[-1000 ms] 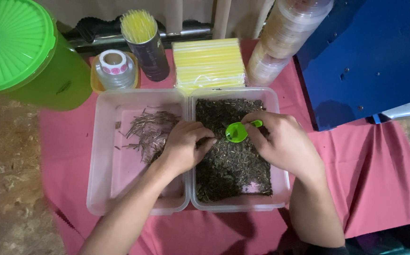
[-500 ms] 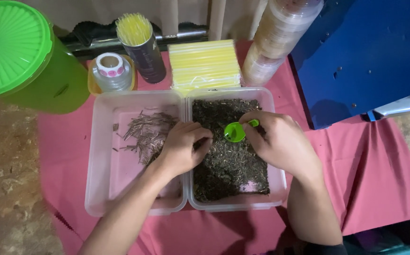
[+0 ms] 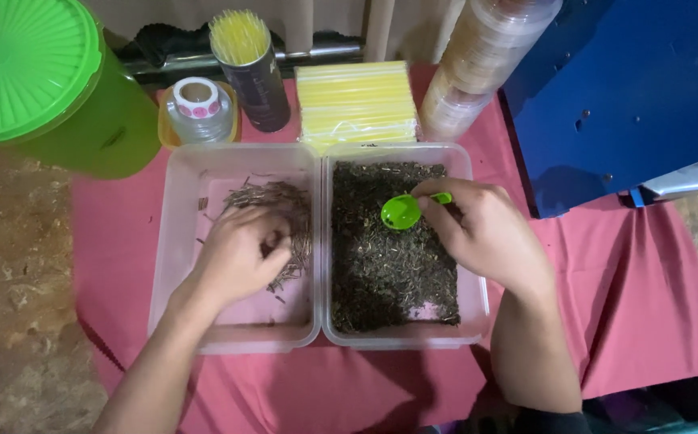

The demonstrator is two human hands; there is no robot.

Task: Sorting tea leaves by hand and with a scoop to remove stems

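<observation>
A wrinkled pink-red cloth [image 3: 638, 305] covers a table that stands on rough, mottled brown ground [image 3: 12, 281]. At the far left stands a tall lime-green plastic jar with a ribbed round lid [image 3: 24, 68]. Right of it are a roll of pink round stickers on a clear spool [image 3: 196, 100], a dark cylindrical tin packed with upright yellow sticks [image 3: 248, 64], a flat pack of pale yellow straws [image 3: 355, 100] and a leaning stack of clear round plastic lids [image 3: 485, 56]. A blue metal panel [image 3: 630, 88] fills the far right.

Two translucent rectangular plastic tubs sit side by side, touching, on the near part of the cloth. The left tub [image 3: 176, 241] holds a small heap of thin, dry, straw-like stems [image 3: 281, 209]; the left hand [image 3: 240, 257] rests on this heap, fingers curled together over the stems. The right tub [image 3: 473, 297] is almost covered by a layer of dark, crumbly dried leaves [image 3: 385, 257]. Over its far part, the right hand [image 3: 485, 229] pinches the short handle of a small bright-green plastic scoop [image 3: 404, 210] between thumb and fingertips. The scoop's long axis runs left to right, its round bowl pointing left toward the other tub, hollow side facing up, and the handle going right into the fingers.
</observation>
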